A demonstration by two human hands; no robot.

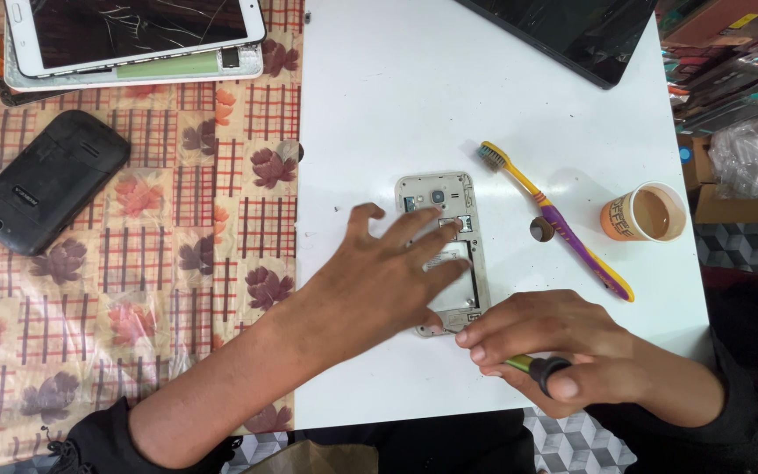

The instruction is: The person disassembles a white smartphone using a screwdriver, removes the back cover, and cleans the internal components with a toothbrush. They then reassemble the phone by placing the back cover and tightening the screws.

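An opened smartphone (446, 200) lies back-side up on the white board (379, 96), its back cover off and the inner frame showing. My left hand (379, 272) rests flat on its lower half, fingers spread, pressing it down. My right hand (554, 347) grips a small screwdriver (537, 365) with a yellow-green shaft and black cap, its tip hidden at the phone's bottom right corner.
A yellow and purple toothbrush (554, 219) lies right of the phone, next to a paper cup of tea (647, 213). A black phone (46, 180) and cracked white tablets (133, 35) sit on the floral cloth at left. A dark screen (572, 31) lies at the top.
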